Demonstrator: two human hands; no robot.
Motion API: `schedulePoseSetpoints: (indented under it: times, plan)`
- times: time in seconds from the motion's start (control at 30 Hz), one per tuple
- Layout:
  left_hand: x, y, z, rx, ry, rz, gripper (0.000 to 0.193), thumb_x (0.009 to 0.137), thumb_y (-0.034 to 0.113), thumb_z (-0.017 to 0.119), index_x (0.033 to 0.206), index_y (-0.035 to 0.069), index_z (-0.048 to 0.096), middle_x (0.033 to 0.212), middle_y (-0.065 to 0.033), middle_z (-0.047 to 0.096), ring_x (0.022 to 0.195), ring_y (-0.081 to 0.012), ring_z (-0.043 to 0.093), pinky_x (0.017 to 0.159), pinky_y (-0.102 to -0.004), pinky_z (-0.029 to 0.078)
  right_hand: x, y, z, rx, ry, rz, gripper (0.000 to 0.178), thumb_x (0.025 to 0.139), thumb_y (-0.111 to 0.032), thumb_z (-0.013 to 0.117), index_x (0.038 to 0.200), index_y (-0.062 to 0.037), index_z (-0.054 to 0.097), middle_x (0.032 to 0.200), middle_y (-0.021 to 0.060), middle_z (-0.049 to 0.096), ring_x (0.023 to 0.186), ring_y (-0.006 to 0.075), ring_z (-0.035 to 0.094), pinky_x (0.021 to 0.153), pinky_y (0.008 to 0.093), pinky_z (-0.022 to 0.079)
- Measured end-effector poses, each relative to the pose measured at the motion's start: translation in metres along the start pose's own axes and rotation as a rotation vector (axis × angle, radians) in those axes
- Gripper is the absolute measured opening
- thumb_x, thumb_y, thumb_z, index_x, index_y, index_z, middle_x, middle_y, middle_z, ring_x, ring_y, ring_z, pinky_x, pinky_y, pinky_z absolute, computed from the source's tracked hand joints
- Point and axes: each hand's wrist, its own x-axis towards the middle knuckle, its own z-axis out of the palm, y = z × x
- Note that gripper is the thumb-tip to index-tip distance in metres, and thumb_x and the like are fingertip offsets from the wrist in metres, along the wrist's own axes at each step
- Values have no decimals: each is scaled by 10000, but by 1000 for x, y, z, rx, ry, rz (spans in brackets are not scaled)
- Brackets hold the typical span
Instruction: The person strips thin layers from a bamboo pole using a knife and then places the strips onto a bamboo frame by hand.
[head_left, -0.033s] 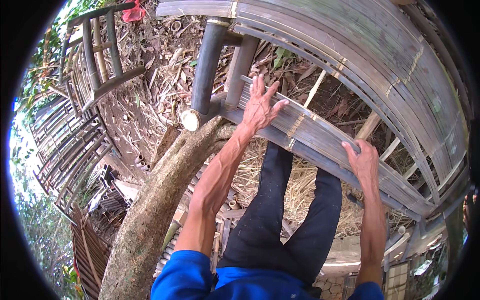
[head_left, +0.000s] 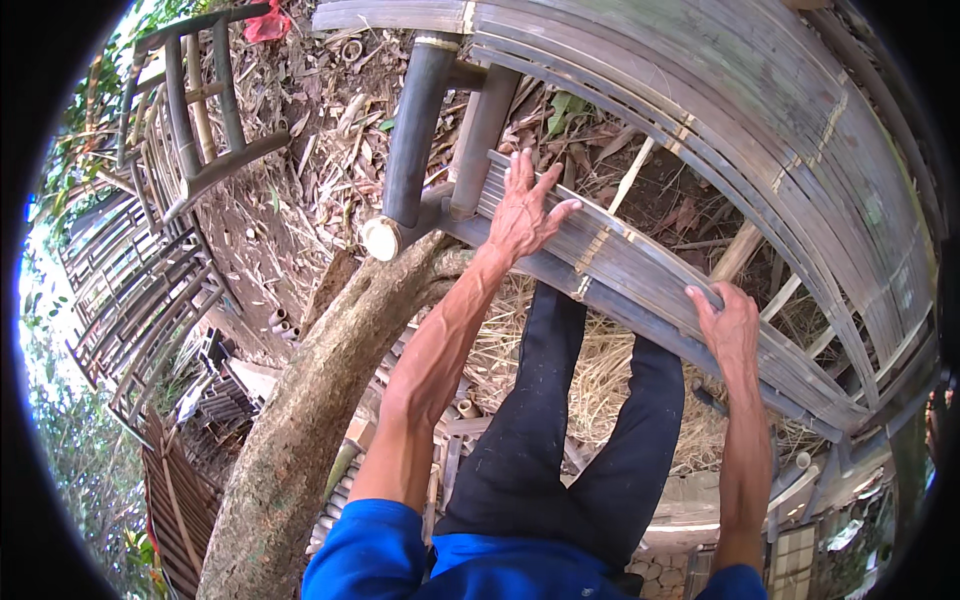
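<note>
- Both hands and the slatted bamboo panel (head_left: 650,262) sit a touch further right than in the earlier frame
- Panel lies along the dark bamboo rail (head_left: 625,312), on the near side of the wide slatted surface (head_left: 720,80)
- Best handled, I judge, with even pressure at both places, keeping the slats flat and together
- Left hand (head_left: 520,220): grip wide open, fingers spread, palm on the panel's left part
- Right hand (head_left: 728,322): grip mostly closed, bent around its far edge

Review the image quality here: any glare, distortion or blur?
Head view: the foliage at left is partly washed out by glare; the wide bamboo surface at upper right bows from fisheye distortion; the left hand and right hand look reasonably sharp, without obvious motion blur.
</note>
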Motion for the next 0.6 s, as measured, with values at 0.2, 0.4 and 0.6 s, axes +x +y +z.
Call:
schedulePoseSetpoints:
  times: [0.2, 0.4, 0.6]
  plan:
    - [13, -9, 10, -37, -81, 2, 774, 919, 629, 617, 1463, 92, 496, 1583, -401, 189, 1488, -556, 172, 1219, -589, 192, 1, -3, -2, 23, -21, 24, 438, 878, -383, 773, 941, 47, 715, 831, 236, 697, 749, 400, 675, 716, 469, 512]
    - [9, -11, 13, 13, -52, 36, 805, 935, 638, 582, 1475, 51, 468, 1594, -371, 208, 1502, -527, 170, 1231, -575, 160, -6, 2, 6, -10, 26, 9, 399, 889, -353, 761, 976, 34, 723, 875, 230, 704, 824, 389, 671, 779, 467, 503]
    - [18, -7, 9, 58, -83, 17, 819, 943, 653, 551, 1511, 75, 434, 1590, -349, 257, 1512, -486, 195, 1233, -547, 176, 0, 6, 2, 1, 133, -48, 300, 886, -272, 762, 981, 9, 716, 906, 201, 691, 870, 369, 643, 834, 440, 483]
